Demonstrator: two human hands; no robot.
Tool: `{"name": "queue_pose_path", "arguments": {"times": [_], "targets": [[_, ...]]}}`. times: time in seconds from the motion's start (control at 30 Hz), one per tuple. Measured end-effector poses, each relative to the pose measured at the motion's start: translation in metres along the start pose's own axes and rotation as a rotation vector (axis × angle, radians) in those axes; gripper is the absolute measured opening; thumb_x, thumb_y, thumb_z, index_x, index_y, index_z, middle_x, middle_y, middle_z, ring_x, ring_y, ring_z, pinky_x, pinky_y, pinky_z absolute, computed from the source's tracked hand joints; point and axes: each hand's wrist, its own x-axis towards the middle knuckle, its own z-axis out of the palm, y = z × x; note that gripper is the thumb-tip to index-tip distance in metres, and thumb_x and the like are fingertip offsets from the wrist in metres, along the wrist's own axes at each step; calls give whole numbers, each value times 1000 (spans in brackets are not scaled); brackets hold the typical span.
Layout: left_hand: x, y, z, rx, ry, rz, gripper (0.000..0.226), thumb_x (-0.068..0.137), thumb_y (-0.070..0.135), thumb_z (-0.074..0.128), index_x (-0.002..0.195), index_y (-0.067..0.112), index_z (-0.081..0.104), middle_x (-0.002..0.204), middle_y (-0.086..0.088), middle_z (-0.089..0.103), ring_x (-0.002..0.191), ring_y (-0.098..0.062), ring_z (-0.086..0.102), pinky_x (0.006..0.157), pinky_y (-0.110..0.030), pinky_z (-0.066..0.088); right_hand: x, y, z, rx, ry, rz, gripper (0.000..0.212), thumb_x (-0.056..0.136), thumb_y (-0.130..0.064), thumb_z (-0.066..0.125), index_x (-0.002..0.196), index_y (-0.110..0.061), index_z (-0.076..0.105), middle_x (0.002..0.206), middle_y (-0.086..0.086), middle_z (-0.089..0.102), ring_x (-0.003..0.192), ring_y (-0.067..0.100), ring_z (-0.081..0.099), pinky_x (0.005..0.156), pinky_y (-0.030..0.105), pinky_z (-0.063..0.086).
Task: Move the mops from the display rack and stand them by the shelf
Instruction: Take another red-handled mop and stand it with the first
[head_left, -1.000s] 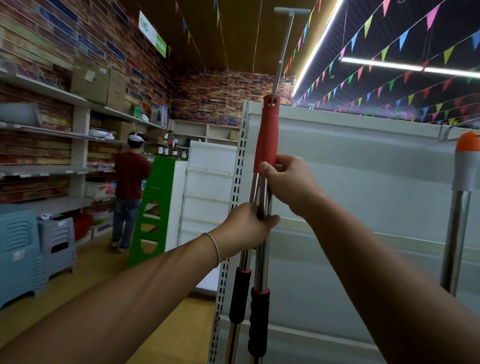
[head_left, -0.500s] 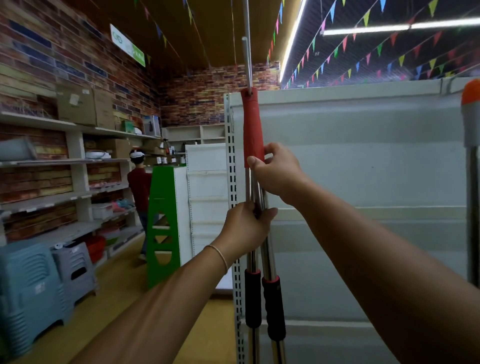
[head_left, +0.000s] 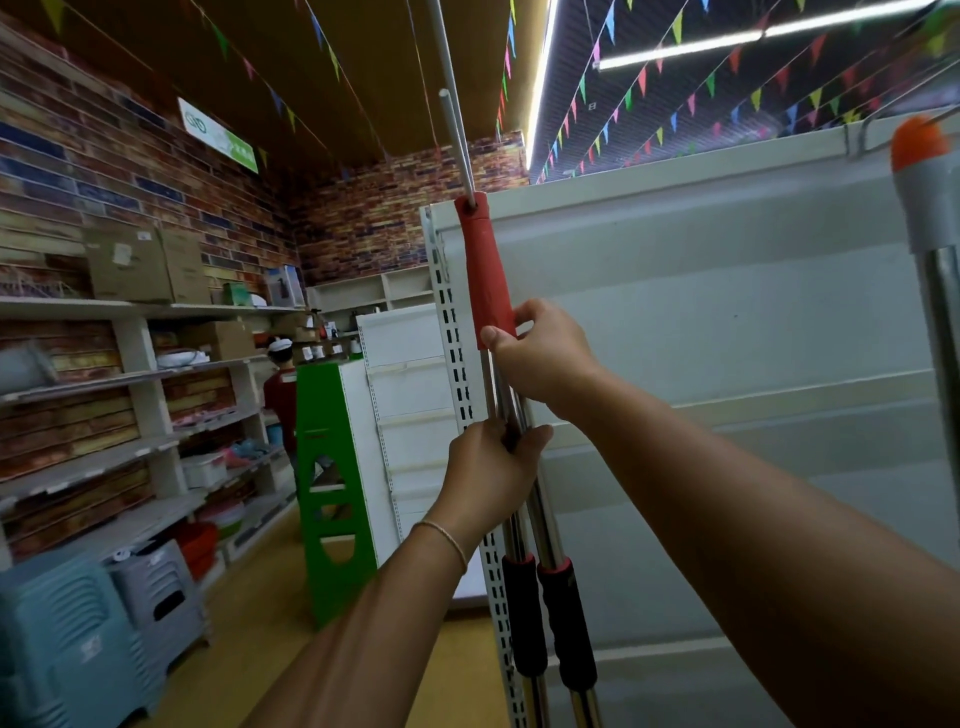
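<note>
Change since earlier frames: both poles now lean further left at the top, their thin white upper rods crossing the ceiling; the grips are unchanged.

Left hand (head_left: 491, 460): fingers wrapped round the two mop poles (head_left: 511, 415) together, apparently to keep them bundled as one load.

Right hand (head_left: 543, 358): thumb and fingers pinching the foot of the red sleeve (head_left: 485, 270), likely steadying the top.

Poles: polished metal tubes, upright, side by side; two black foam-like cuffs (head_left: 550, 618) lower down. Mop heads out of sight.

Shelf unit (head_left: 727, 312): plain white panel close behind the poles, perforated upright (head_left: 452, 332) at its left edge.

Third handle (head_left: 930, 192): grey, orange-capped, at the shelf's right edge.

Far left: wall shelving (head_left: 135, 374), stacked plastic stools (head_left: 78, 639).
</note>
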Motion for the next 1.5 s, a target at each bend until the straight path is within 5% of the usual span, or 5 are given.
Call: {"name": "queue_pose_path", "arguments": {"times": [0.2, 0.8, 1.07, 1.27, 1.5], "targets": [[-3, -5, 4, -12, -14, 13, 54, 93, 52, 52, 54, 15, 47, 52, -7, 58, 53, -20, 60, 54, -22, 42, -3, 0, 1, -11, 47, 16, 16, 90, -37, 66, 97, -26, 57, 87, -1, 65, 74, 16, 67, 64, 34, 59], [1, -8, 5, 119, -41, 93, 49, 97, 50, 45, 58, 21, 43, 50, 5, 47, 47, -7, 48, 49, -18, 32, -9, -12, 5, -123, 109, 68, 19, 90, -35, 67, 89, -17, 64, 82, 3, 68, 69, 17, 68, 64, 34, 60], [-13, 9, -8, 282, -119, 47, 31, 99, 39, 44, 92, 14, 61, 79, -9, 59, 66, -23, 57, 56, -26, 39, -43, -6, -9, -188, 21, 210, 33, 92, -42, 65, 85, -10, 68, 85, 11, 72, 76, 23, 69, 80, 46, 61], [-42, 39, -15, 556, -65, 130, 27, 93, 36, 52, 89, 12, 65, 84, -10, 62, 78, -30, 62, 65, -33, 52, -79, 10, -57, -217, -7, 273, 41, 93, -43, 63, 105, -4, 70, 98, 11, 72, 94, 29, 69, 88, 47, 59], [-67, 97, 8, 517, -77, 232, 30, 92, 40, 51, 83, 15, 64, 88, -11, 67, 84, -33, 62, 63, -30, 41, -134, 17, -153, -259, 34, 282, 27, 95, -38, 60, 81, -15, 67, 99, 20, 72, 97, 40, 69, 85, 59, 57]]}}
